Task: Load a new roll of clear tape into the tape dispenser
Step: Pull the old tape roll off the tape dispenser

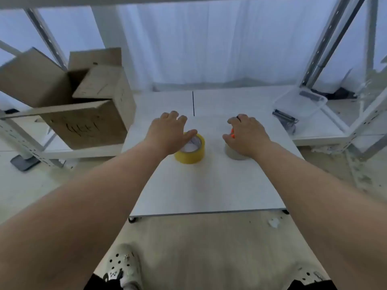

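Head view: the left hand (167, 130) is lying spread over a yellow tape roll (191, 151), fingers loosely extended, thumb touching its rim. The right hand (246, 135) is covering a clear tape roll (233, 153) and an orange part (232, 133); whether it is gripping either cannot be told. Both rolls are sitting near each other on the white tabletop (209, 185).
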`<control>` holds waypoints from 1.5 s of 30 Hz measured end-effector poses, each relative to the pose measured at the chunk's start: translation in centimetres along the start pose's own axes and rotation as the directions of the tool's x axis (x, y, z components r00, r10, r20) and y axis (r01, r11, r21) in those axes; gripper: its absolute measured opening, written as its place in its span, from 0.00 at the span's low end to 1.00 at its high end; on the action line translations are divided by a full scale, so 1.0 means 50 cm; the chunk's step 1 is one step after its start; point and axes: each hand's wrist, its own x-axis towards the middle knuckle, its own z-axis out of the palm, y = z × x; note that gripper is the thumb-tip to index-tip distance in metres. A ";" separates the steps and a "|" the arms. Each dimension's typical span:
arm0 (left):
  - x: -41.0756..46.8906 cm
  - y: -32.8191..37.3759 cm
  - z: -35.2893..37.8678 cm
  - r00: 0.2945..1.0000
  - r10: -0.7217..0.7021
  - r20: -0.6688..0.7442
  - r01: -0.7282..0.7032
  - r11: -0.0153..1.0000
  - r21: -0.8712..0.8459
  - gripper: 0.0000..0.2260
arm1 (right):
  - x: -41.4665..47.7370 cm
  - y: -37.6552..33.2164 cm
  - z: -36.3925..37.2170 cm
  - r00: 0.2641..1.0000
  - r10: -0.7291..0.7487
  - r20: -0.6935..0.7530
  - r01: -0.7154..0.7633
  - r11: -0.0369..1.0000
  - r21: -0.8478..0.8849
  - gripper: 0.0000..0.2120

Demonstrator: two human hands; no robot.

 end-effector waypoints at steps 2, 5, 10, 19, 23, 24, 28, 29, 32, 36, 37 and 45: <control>0.018 0.006 0.019 0.998 -0.002 0.058 0.001 1.000 0.017 0.26 | 0.008 0.014 0.016 0.998 0.029 0.053 -0.027 0.999 -0.034 0.25; 0.039 0.014 0.052 0.989 -0.014 0.146 0.010 0.999 0.031 0.25 | 0.015 0.042 0.045 0.982 0.081 0.169 -0.074 0.996 -0.047 0.28; 0.061 0.052 0.104 0.979 0.030 0.202 -0.024 0.999 -0.032 0.24 | 0.044 0.066 0.082 0.945 0.229 0.235 -0.228 0.973 -0.028 0.41; 0.093 0.064 0.168 0.987 0.036 0.156 -0.008 0.984 -0.179 0.25 | 0.092 0.042 0.116 0.930 0.340 0.136 -0.349 0.936 0.047 0.40; 0.091 0.068 0.160 0.989 0.025 0.144 0.020 0.953 -0.302 0.23 | 0.077 0.039 0.104 0.962 0.256 0.096 -0.268 0.951 0.155 0.41; 0.089 0.069 0.155 0.989 0.017 0.145 0.036 0.934 -0.355 0.22 | 0.070 0.034 0.101 0.973 0.220 0.074 -0.230 0.959 0.168 0.42; 0.081 0.068 0.117 0.953 -0.110 0.283 0.282 0.667 -0.689 0.27 | 0.043 0.001 0.075 0.992 0.116 -0.044 -0.103 0.969 0.227 0.49; 0.075 0.067 0.102 0.931 -0.108 0.348 0.347 0.550 -0.759 0.28 | 0.036 -0.009 0.065 0.994 0.085 -0.073 -0.066 0.970 0.235 0.49; 0.052 0.063 0.053 0.903 -0.021 0.429 0.398 0.415 -0.818 0.24 | 0.015 -0.040 0.027 0.988 -0.005 -0.156 0.043 0.969 0.242 0.51; 0.027 0.048 -0.008 0.922 -0.042 0.385 0.379 0.301 -0.875 0.22 | -0.012 -0.083 -0.023 0.966 -0.092 -0.240 0.150 0.960 0.235 0.52; 0.023 0.043 -0.021 0.923 -0.043 0.382 0.378 0.273 -0.885 0.22 | -0.017 -0.090 -0.033 0.962 -0.099 -0.254 0.162 0.957 0.239 0.53; -0.017 0.017 -0.030 0.936 -0.110 0.335 0.350 0.414 -0.840 0.18 | -0.055 -0.080 -0.035 1.000 -0.018 0.011 0.007 0.785 0.619 0.39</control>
